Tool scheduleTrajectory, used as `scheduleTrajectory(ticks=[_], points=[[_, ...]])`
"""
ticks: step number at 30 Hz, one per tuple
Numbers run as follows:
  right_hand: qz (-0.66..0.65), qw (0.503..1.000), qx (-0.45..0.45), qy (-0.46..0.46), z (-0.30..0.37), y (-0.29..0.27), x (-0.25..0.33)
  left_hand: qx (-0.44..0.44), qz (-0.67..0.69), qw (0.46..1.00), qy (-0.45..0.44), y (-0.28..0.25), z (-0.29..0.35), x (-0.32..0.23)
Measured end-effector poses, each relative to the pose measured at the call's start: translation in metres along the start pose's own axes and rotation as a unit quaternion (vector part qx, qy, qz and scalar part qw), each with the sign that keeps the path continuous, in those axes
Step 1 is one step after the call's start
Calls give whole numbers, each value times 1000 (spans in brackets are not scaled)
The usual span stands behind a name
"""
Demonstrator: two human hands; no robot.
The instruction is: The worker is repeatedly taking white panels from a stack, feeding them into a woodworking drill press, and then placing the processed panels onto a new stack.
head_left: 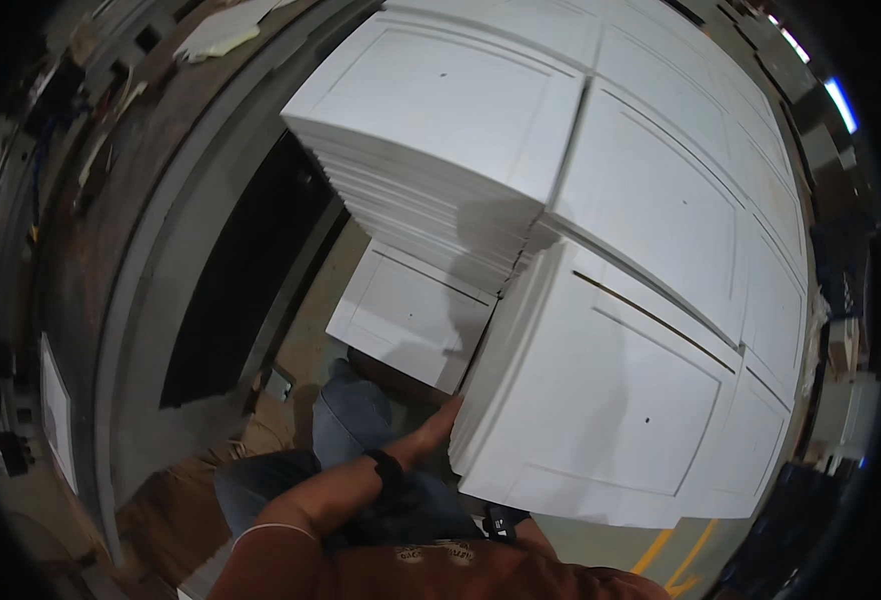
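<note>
Right in front of me stands a stack of white cabinet doors (601, 390), each with a recessed frame line; it sits slightly askew from the neighbouring stacks. My left hand (439, 428) grips the stack's near left edges, and its fingertips disappear behind them. Below the stack's near edge shows my right wrist with a dark watch (504, 520); the right hand itself is hidden under or behind the doors. A lower white door (411, 312) lies flat to the left of this stack, past my left hand.
A taller stack of white doors (441, 90) rises at the far left, and more stacks (661, 190) adjoin it on the right. A grey machine or bench (141, 290) runs along the left. Yellow floor lines (676, 555) show at the lower right.
</note>
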State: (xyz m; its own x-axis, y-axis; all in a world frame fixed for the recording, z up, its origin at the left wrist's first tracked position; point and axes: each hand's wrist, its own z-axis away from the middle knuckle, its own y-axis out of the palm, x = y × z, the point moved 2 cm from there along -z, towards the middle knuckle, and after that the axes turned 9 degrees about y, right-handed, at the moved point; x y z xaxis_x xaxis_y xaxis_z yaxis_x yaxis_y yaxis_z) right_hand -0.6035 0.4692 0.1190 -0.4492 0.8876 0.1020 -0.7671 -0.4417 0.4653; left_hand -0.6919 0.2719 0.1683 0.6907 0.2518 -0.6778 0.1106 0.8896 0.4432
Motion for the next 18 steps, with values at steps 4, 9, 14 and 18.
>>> scheduleTrajectory(ticks=[4, 9, 14, 18], points=[[30, 999, -10, 21, -4, 9, -2, -147, 50, 988, -4, 5, 2, 12], [46, 998, -11, 40, -25, 31, -20, -354, 56, 926, -115, 17, -26, 12], [59, 996, -19, 57, -41, 62, -45, -302, 153, 937, -89, 7, -39, 22], [66, 996, -25, 56, -48, 78, -55, -331, 104, 932, -108, 7, -42, 32]])
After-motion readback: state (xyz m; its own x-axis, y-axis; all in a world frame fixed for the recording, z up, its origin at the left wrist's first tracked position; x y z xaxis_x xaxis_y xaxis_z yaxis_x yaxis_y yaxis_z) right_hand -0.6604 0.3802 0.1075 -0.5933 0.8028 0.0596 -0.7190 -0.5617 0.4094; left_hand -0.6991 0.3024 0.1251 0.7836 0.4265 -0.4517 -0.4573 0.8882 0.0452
